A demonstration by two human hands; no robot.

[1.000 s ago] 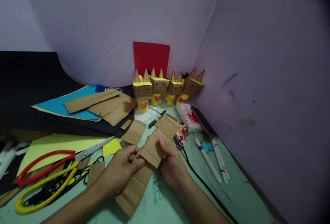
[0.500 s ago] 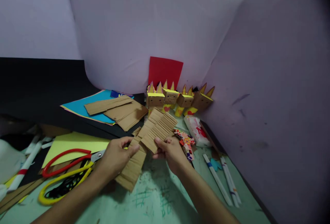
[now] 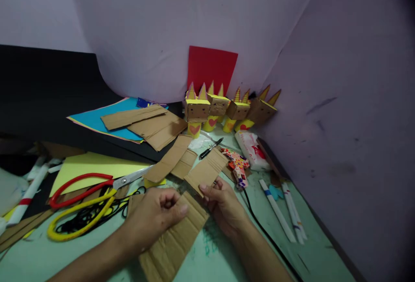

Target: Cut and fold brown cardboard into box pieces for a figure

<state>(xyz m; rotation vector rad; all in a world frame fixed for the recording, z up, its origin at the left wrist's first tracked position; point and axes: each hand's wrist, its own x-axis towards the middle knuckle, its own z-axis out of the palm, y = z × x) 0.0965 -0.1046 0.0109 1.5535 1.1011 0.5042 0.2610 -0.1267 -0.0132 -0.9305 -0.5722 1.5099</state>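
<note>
The left grip [image 3: 154, 213] pinches a larger corrugated cardboard piece [image 3: 180, 234]; the right grip [image 3: 225, 206] pinches a smaller cardboard panel [image 3: 207, 170] just beyond it, though whether their edges touch is hard to tell. Hard squeezing could crease either. Scissors [image 3: 120, 182] crowd the left, a black cord [image 3: 259, 226] the right; the surface [image 3: 202, 269] between the forearms [image 3: 259, 256] leaves room.

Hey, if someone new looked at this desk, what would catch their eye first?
Probably the horned cardboard figures at the back, with a bright red sheet upright behind the left ones. Next, perhaps, the big red-and-yellow-handled scissors at left. In front, the left hand holds a cardboard strip, the right hand a smaller cardboard piece.
</note>
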